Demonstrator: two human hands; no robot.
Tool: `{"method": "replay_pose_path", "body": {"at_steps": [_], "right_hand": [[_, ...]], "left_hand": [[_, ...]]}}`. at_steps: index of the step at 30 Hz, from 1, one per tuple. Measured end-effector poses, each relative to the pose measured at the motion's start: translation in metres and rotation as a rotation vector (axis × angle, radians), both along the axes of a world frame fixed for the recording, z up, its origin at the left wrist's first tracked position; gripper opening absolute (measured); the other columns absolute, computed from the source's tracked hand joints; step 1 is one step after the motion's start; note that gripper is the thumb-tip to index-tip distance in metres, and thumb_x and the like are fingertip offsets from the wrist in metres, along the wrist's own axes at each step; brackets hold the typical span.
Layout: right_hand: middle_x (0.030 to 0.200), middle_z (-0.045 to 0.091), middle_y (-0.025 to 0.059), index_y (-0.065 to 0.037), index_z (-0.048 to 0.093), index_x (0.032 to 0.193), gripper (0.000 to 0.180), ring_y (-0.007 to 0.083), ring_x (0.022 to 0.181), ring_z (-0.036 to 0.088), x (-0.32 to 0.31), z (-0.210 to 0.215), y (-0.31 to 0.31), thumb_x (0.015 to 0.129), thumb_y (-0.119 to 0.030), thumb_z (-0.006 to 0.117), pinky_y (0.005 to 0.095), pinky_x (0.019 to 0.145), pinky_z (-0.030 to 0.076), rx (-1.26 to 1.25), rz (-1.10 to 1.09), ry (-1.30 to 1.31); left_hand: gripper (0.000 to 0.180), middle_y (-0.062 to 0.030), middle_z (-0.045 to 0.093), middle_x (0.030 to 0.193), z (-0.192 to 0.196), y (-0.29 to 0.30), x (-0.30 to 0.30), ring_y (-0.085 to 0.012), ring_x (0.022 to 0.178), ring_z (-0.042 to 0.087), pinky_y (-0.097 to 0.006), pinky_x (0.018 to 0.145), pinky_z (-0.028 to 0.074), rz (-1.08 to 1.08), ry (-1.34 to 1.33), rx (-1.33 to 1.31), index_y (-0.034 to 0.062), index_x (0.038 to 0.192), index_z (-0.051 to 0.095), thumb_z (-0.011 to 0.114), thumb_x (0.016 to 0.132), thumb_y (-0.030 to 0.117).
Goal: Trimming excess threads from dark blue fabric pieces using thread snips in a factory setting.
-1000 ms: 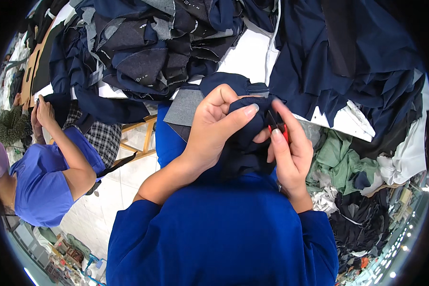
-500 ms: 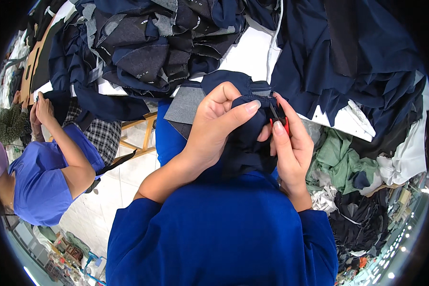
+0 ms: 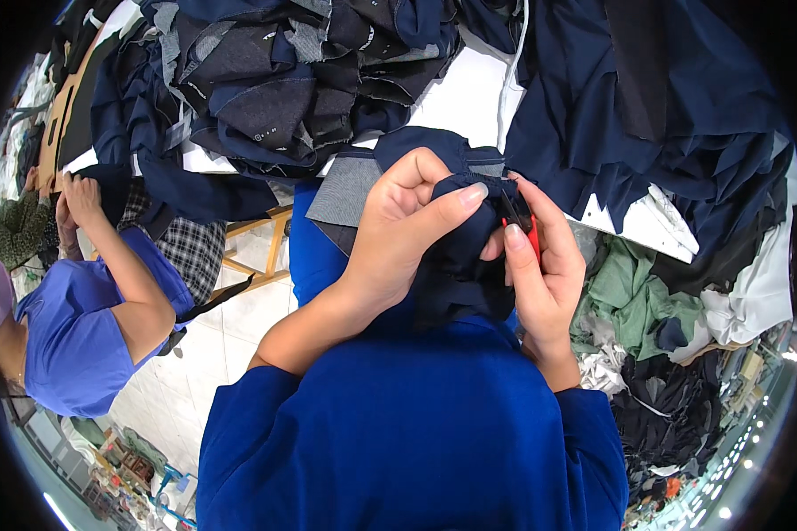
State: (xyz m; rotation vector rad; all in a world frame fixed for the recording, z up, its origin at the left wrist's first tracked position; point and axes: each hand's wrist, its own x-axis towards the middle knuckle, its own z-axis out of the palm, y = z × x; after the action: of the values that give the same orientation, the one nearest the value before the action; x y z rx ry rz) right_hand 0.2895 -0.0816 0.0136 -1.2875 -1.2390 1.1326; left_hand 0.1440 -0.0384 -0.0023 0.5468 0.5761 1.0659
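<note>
Blades of the red clippers [image 3: 527,228] in your right hand [image 3: 545,283] sit close to your left hand [image 3: 407,234] thumb, which pinches the navy cloth [image 3: 456,265]. Slack fabric could bunch, so you risk nicking cloth or thumb.

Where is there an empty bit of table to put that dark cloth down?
Bare white table shows only in a strip between the grey-and-navy pile on the left and the big navy heap on the right. Everywhere else is crowded. The left hand and right hand hold the dark cloth just below it.
</note>
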Motion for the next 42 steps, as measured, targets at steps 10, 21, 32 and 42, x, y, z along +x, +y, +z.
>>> {"method": "replay_pose_path", "body": {"at_steps": [10,21,32,42], "right_hand": [[0.082,0.059,0.0050,0.002,0.035,0.134,0.048,0.0068,0.071,0.053,-0.0013,0.0012,-0.0007,0.089,-0.003,0.050,0.0180,0.067,0.040,-0.048,0.032,0.142],[0.086,0.061,0.0070,0.003,0.029,0.137,0.052,0.0074,0.071,0.054,-0.0021,0.0017,0.0028,0.089,0.002,0.049,0.0186,0.067,0.042,-0.057,0.027,0.158],[0.075,0.056,0.0015,-0.001,0.027,0.139,0.055,0.0050,0.068,0.049,-0.0053,0.0038,0.0021,0.089,-0.007,0.050,0.0163,0.063,0.035,-0.094,0.005,0.121],[0.088,0.061,0.0071,0.002,0.025,0.138,0.054,0.0073,0.071,0.054,-0.0022,0.0037,0.0030,0.089,0.001,0.048,0.0187,0.066,0.042,-0.069,0.037,0.164]], "left_hand": [[0.014,-0.0080,0.063,0.078,-0.0026,-0.0004,0.0015,-0.0082,0.065,0.059,-0.021,0.060,0.047,0.029,0.038,0.003,0.0059,0.084,0.045,0.059,0.088,0.007],[0.014,-0.0107,0.063,0.076,-0.0014,0.0009,0.0018,-0.0124,0.063,0.061,-0.023,0.059,0.049,0.007,0.026,0.012,0.0054,0.084,0.044,0.058,0.088,0.007],[0.014,-0.0105,0.063,0.077,-0.0001,-0.0004,0.0008,-0.0128,0.064,0.061,-0.023,0.060,0.048,0.003,0.025,0.017,0.0055,0.084,0.044,0.058,0.088,0.007],[0.015,-0.0108,0.063,0.076,-0.0004,-0.0016,0.0012,-0.0127,0.064,0.061,-0.023,0.060,0.048,0.009,0.030,0.018,0.0057,0.083,0.044,0.058,0.088,0.007]]}}
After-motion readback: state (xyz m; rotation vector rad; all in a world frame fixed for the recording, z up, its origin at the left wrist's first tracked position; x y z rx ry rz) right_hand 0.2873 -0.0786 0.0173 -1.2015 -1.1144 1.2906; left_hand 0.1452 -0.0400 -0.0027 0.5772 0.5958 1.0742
